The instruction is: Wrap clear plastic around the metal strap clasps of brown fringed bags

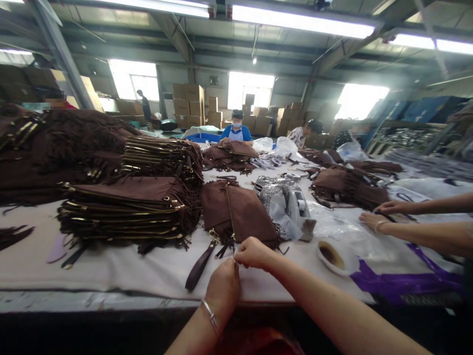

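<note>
Both of my hands meet at the near side of a brown fringed bag [253, 212] that lies flat on the table with a gold zipper across it. My left hand [223, 286], a bangle at its wrist, is closed with thumb and fingers pinched together. Touching it from the right, my right hand [254, 254] is also closed in a pinch. Something small and pale shows between the fingertips, too small to name. A dark wrist strap [199, 267] with a gold clasp hangs from the bag, just left of my hands.
Stacked brown bags [121, 217] stand to the left. Right of the bag is a tape dispenser [298, 209], then a tape roll [332, 257] and purple plastic [399, 283]. Another person's hands [373, 219] work at the right. A masked person [236, 130] sits across the table.
</note>
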`<state>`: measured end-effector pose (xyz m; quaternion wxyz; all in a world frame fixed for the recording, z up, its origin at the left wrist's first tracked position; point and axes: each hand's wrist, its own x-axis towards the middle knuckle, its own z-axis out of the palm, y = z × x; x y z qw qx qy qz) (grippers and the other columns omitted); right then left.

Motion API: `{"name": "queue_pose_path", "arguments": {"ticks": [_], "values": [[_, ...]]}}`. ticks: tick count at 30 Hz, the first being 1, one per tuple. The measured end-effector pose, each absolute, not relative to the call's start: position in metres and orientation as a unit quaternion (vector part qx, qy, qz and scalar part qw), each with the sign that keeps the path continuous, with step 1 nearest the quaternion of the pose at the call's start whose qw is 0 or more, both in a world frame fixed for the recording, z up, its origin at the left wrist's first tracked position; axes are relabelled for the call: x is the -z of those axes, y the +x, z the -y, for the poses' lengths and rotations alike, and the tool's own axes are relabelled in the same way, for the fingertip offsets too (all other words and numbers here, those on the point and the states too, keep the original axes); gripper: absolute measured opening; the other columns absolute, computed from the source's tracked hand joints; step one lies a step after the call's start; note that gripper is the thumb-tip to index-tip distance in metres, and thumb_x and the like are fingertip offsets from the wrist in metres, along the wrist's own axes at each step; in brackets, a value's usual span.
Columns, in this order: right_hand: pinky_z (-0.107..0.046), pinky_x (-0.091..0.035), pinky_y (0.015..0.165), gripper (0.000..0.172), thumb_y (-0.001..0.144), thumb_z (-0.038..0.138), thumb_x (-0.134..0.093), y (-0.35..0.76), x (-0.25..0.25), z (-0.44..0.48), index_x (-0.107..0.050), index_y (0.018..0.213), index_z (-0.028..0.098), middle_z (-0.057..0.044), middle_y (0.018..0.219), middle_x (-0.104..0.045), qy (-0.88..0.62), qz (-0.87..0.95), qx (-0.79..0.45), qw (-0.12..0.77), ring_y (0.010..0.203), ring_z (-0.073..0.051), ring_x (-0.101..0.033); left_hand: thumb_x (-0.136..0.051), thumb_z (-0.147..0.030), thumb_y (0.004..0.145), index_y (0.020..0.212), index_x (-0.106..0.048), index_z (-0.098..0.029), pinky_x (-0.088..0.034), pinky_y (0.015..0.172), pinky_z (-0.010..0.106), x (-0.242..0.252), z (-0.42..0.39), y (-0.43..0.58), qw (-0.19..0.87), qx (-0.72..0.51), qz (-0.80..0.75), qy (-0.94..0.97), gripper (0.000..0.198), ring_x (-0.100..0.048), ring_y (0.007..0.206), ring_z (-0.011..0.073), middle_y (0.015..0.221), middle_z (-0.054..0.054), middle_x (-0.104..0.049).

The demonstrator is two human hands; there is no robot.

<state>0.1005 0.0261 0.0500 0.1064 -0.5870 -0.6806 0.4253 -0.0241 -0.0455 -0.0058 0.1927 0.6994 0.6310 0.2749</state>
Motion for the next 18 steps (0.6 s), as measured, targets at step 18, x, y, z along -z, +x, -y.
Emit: {"name": "queue_pose_path", "arguments": {"ticks": [18], "values": [[-0.020,-0.029,0.038,0.017,0.062,0.013,-0.054,0.109,-0.049,-0.019,-0.069,0.055,0.017,0.002,0.046,-0.059,-0.589,0.652,-0.465,0.109,0.037,-0.007,-0.040,-0.039,-0.025,0.091,0.086,-0.063,-0.023,-0.039,0.065,0.030,0.000,0.046,-0.027,0.245,-0.318,-0.639,0.656,0.024,-0.065,0.073,0.0204,0.079,0.006,-0.071]]}}
